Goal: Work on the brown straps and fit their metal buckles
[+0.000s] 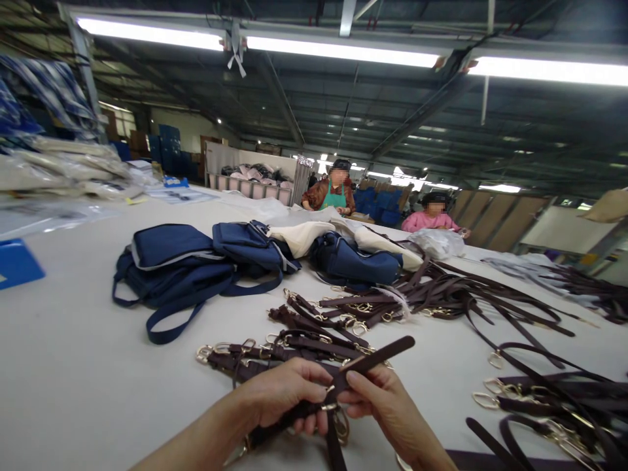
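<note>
We see our left hand [282, 392] and right hand [387, 409] bare, with no gloves, rings or watch showing. Both forearms are uncovered too, no sleeve reaching into view. Our fingernails are short and plain.

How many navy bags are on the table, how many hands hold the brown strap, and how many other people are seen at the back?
Navy bags: 3
Hands on the brown strap, left hand and right hand: 2
Other people: 2
Total: 7
</note>
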Demonstrator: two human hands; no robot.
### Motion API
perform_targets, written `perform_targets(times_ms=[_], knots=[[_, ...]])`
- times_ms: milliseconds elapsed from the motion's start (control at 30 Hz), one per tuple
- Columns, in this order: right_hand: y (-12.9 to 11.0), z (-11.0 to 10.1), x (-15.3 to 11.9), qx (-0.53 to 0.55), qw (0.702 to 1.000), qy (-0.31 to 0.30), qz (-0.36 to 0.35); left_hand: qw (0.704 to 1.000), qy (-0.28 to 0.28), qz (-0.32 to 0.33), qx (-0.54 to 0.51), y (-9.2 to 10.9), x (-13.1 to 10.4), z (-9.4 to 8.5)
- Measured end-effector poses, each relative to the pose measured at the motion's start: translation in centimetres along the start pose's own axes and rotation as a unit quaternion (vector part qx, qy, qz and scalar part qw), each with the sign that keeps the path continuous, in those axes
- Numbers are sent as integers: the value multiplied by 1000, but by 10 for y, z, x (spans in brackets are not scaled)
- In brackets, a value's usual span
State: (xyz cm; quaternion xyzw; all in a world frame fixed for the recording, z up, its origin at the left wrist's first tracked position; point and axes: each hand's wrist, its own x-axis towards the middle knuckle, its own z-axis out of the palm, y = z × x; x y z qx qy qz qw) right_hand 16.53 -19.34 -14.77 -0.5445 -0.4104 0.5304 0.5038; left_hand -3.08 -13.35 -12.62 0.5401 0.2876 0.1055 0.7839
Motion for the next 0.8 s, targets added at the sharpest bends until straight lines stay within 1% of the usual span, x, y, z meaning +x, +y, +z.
perform_targets(times_ms=[167, 333, 467, 533, 567, 633, 700, 733, 767, 800], knots=[[2, -1, 0, -21, 1000, -14, 6, 1000, 22, -14, -13, -2, 3, -1], [2, -2, 0, -34, 999, -2, -2, 1000, 22, -7, -13, -5, 7, -2], [4, 2, 2, -72, 997, 17, -18, 998, 55, -5, -22, -12, 13, 0], [7, 4, 2, -106, 992, 43, -56, 997, 74, 2, -26, -12, 14, 2], [9, 6, 2, -136, 985, 51, -90, 997, 79, 7, -24, -12, 14, 4], [14, 8, -1, -219, 957, 63, -181, 996, 88, 7, 1, -10, 14, 8], [19, 11, -5, -302, 916, 61, -255, 993, 108, 12, 43, -11, 16, 13], [21, 11, -6, -319, 907, 63, -268, 990, 128, 21, 55, -13, 18, 14], [23, 12, -7, -316, 909, 63, -265, 986, 151, 35, 58, -17, 20, 15], [25, 12, -7, -299, 919, 57, -251, 982, 172, 53, 53, -22, 23, 14]])
